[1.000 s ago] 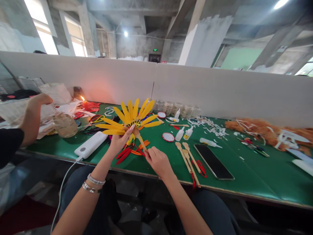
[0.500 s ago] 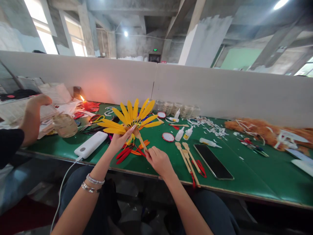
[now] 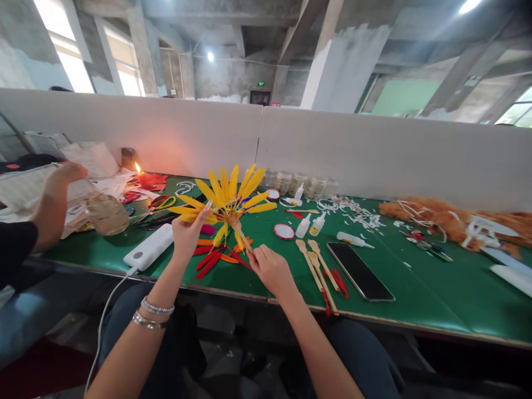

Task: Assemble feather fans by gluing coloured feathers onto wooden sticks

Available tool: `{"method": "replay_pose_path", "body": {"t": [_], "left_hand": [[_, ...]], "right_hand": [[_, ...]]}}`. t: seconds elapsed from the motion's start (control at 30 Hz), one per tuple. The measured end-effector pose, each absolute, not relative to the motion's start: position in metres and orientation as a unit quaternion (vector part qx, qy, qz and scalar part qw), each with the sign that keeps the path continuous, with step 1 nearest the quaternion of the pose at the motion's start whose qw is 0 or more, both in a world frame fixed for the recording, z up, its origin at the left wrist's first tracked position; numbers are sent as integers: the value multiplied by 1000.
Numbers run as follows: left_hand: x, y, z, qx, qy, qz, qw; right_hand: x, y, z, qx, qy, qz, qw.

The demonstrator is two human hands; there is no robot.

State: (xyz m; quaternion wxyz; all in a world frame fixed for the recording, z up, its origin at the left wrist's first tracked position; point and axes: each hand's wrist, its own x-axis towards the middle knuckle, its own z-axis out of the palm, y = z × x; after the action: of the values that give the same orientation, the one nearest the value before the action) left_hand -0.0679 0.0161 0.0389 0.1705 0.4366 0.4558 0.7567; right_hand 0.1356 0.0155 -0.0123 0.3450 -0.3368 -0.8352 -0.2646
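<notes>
A fan of yellow feathers (image 3: 230, 194) on a thin wooden stick stands tilted above the green table (image 3: 415, 293). My right hand (image 3: 270, 270) pinches the lower end of the stick. To the left of the fan, my left hand (image 3: 188, 231) has its fingers raised and touches the yellow feathers on that side. Loose red and orange feathers (image 3: 211, 259) lie on the table just below both hands.
A white power bank (image 3: 149, 247) with a cable lies left of my hands. Wooden sticks (image 3: 316, 265), a black phone (image 3: 359, 271), small glue bottles (image 3: 310, 223) and round red lids (image 3: 284, 231) lie to the right. A lit candle (image 3: 139, 169) burns at back left, near another person's hand (image 3: 54, 194).
My left hand has slid from the fan's centre out to the left feathers, its fingers opening. The fan has lifted slightly. My right hand has kept its hold on the stick.
</notes>
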Motion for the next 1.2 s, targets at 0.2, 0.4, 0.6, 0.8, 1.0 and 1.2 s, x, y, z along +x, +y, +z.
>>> {"method": "replay_pose_path", "body": {"t": [0.2,0.4,0.6,0.8,1.0,1.2], "left_hand": [[-70,21,36,425,458,760,181],[-68,21,38,413,451,767,193],[-66,22,35,448,444,748,206],[-58,26,22,508,440,685,283],[-53,21,22,530,432,680,266],[-52,19,25,553,426,656,289]], "right_hand": [[135,16,-16,-333,-836,-285,331],[133,15,-16,-332,-836,-287,331],[134,14,-14,-344,-841,-239,341],[135,13,-11,-354,-837,-210,360],[136,13,-10,-354,-837,-213,359],[134,12,-10,-347,-839,-222,356]]}}
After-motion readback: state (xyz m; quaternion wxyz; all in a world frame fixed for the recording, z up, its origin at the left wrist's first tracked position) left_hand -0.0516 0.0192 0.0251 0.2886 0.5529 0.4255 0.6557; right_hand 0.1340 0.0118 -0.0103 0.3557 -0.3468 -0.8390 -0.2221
